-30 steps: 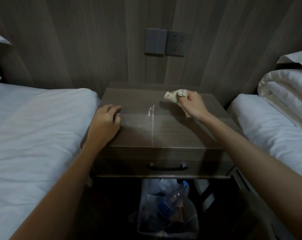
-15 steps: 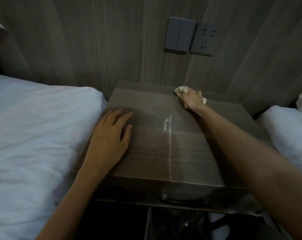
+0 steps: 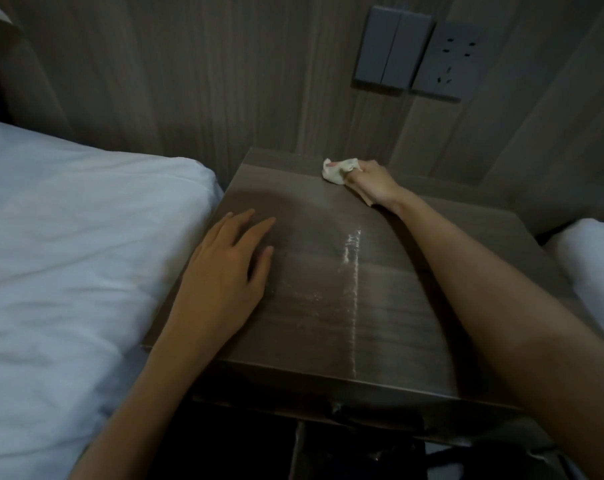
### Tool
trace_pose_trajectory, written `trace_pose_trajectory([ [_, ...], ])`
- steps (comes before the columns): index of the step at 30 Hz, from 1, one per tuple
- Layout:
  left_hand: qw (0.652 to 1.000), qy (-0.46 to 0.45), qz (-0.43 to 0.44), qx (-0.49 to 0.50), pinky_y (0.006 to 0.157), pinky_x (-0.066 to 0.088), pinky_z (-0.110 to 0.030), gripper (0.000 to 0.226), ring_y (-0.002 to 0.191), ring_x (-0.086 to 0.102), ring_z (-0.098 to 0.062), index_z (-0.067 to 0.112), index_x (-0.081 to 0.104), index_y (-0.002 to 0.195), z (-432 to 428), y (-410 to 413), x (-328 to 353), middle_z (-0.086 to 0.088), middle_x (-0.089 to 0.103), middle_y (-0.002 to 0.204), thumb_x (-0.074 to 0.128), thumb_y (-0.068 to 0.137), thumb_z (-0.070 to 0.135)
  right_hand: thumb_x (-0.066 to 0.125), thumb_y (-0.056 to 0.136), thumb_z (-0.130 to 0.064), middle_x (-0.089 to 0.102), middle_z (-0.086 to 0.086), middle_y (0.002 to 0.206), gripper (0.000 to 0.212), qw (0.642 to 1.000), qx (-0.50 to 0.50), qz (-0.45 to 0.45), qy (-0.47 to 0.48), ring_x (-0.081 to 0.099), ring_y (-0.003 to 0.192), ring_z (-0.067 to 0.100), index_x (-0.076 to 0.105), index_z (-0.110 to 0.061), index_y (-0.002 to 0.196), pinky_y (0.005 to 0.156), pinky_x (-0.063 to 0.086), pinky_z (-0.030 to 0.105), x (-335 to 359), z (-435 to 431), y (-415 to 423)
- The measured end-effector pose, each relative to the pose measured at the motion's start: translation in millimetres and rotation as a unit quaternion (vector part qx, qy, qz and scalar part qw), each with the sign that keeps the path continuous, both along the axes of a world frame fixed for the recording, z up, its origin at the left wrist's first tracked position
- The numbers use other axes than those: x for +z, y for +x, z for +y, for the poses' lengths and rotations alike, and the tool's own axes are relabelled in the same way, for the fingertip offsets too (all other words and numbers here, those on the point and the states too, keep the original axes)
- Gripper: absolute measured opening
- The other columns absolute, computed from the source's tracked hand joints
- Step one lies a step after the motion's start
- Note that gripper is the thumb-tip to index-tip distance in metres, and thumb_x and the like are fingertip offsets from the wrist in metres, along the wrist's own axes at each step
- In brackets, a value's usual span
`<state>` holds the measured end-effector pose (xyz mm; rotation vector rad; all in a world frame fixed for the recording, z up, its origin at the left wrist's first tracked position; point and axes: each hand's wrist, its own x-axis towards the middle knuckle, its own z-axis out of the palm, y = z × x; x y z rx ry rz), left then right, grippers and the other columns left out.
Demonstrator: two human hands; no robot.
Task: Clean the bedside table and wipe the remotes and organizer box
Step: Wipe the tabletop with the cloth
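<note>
Closest in, it's pretty dark under the front edge of the bedside table [image 3: 328,327], and I can't really make out what's down there. The top is wood-grain brown, with a pale shiny streak [image 3: 354,289] running from the front edge toward the middle and some faint specks just left of it.

The left hand [image 3: 224,271] lies palm down by the left edge, fingers straight and a bit spread, not gripping anything. The white bed [image 3: 68,254] butts right up against that left edge, so there's basically no gap on that side.

The right forearm reaches diagonally across the right half of the top. Another white bed [image 3: 591,268] sits off the right edge, with a dark gap between it and the table.

Further back, the right hand [image 3: 375,185] is at the back edge, about mid-width. Its fingers are curled round a scrunched-up pale cloth [image 3: 337,169], which pokes out to the left and sits on the tabletop.

Behind the table is a wood-panel wall [image 3: 224,81]. Up on it, above the back right corner, there's a grey double switch [image 3: 392,50] with a socket [image 3: 456,60] right beside it.
</note>
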<state>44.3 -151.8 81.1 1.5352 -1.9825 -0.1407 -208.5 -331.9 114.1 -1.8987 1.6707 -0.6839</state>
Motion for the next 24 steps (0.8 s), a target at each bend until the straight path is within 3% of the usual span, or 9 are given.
trace_pose_trajectory([
  [4, 1.000, -0.008, 0.004, 0.013, 0.111, 0.035, -0.040, 0.045, 0.134, 0.041, -0.023, 0.021, 0.050, 0.139, 0.2, -0.2, 1.3, -0.005, 0.044, 0.146, 0.049, 0.095, 0.030, 0.047, 0.093, -0.035, 0.069, 0.004, 0.119, 0.037, 0.999, 0.037, -0.029, 0.019, 0.063, 0.108, 0.017, 0.069, -0.020, 0.118, 0.101, 0.046, 0.034, 0.2, 22.7, 7.0],
  [7, 1.000, -0.014, 0.003, 0.011, 0.110, 0.037, -0.043, 0.043, 0.132, 0.043, -0.025, 0.018, 0.051, 0.138, 0.2, -0.2, 2.0, -0.007, 0.047, 0.144, 0.052, 0.096, 0.027, 0.048, 0.098, -0.019, 0.066, 0.000, 0.122, 0.030, 0.993, 0.097, -0.062, 0.033, 0.063, 0.103, 0.002, 0.067, -0.018, 0.120, 0.096, 0.046, 0.019, 1.5, 54.0, 12.1],
  [10, 1.000, -0.021, 0.009, 0.017, 0.108, 0.038, -0.041, 0.042, 0.129, 0.046, -0.025, 0.015, 0.052, 0.137, 0.7, 0.0, 3.4, -0.008, 0.049, 0.141, 0.052, 0.096, 0.025, 0.052, 0.090, -0.017, 0.065, -0.001, 0.122, 0.033, 0.983, 0.154, -0.097, 0.036, 0.062, 0.109, 0.001, 0.065, -0.015, 0.120, 0.099, 0.045, 0.019, 5.5, 96.1, 17.9],
  [15, 1.000, -0.021, 0.004, 0.021, 0.107, 0.039, -0.041, 0.040, 0.128, 0.046, -0.024, 0.016, 0.051, 0.136, 1.5, 1.6, 4.3, -0.008, 0.049, 0.141, 0.049, 0.098, 0.026, 0.049, 0.097, -0.001, 0.066, 0.005, 0.118, 0.029, 0.977, 0.196, -0.085, 0.005, 0.057, 0.094, -0.020, 0.060, 0.005, 0.123, 0.083, 0.040, 0.002, 10.8, 164.6, 18.2],
  [18, 0.999, -0.034, -0.005, 0.010, 0.109, 0.039, -0.040, 0.040, 0.127, 0.047, -0.023, 0.016, 0.053, 0.135, -1.1, 3.5, 2.9, -0.008, 0.051, 0.139, 0.048, 0.097, 0.027, 0.050, 0.096, 0.000, 0.066, -0.006, 0.103, 0.027, 0.975, 0.206, -0.081, -0.017, 0.053, 0.088, -0.026, 0.060, 0.007, 0.121, 0.079, 0.038, 0.000, 10.3, 201.9, 18.7],
  [19, 0.999, -0.043, -0.001, 0.011, 0.108, 0.039, -0.040, 0.039, 0.126, 0.049, -0.024, 0.015, 0.054, 0.134, -0.9, 3.7, 3.7, -0.009, 0.053, 0.138, 0.048, 0.097, 0.026, 0.052, 0.096, -0.003, 0.066, -0.007, 0.099, 0.027, 0.975, 0.206, -0.081, -0.018, 0.054, 0.086, -0.023, 0.062, 0.008, 0.119, 0.078, 0.038, 0.001, 8.2, 212.1, 18.7],
  [21, 0.997, -0.079, 0.011, 0.016, 0.103, 0.041, -0.040, 0.036, 0.120, 0.052, -0.029, 0.010, 0.057, 0.130, 1.3, 2.7, 5.7, -0.014, 0.056, 0.133, 0.050, 0.095, 0.019, 0.055, 0.096, -0.016, 0.070, 0.007, 0.098, 0.029, 0.974, 0.207, -0.083, -0.025, 0.057, 0.085, -0.007, 0.068, 0.004, 0.113, 0.077, 0.040, 0.007, 4.2, 232.8, 19.0],
  [23, 0.991, -0.124, 0.032, 0.024, 0.099, 0.041, -0.039, 0.035, 0.114, 0.056, -0.033, 0.006, 0.061, 0.124, 4.3, 2.4, 9.5, -0.017, 0.060, 0.126, 0.051, 0.092, 0.013, 0.056, 0.095, -0.007, 0.066, 0.008, 0.092, 0.021, 0.979, 0.186, -0.086, -0.015, 0.056, 0.087, 0.005, 0.072, 0.003, 0.106, 0.076, 0.041, 0.014, -0.8, 249.7, 15.0],
  [24, 0.990, -0.125, 0.051, 0.031, 0.100, 0.040, -0.038, 0.035, 0.114, 0.055, -0.033, 0.006, 0.062, 0.124, 6.2, 3.1, 12.9, -0.017, 0.060, 0.126, 0.051, 0.091, 0.013, 0.056, 0.094, -0.002, 0.063, 0.001, 0.088, 0.020, 0.980, 0.177, -0.088, -0.007, 0.056, 0.086, 0.002, 0.072, 0.003, 0.104, 0.076, 0.042, 0.014, -1.9, 257.1, 13.3],
])
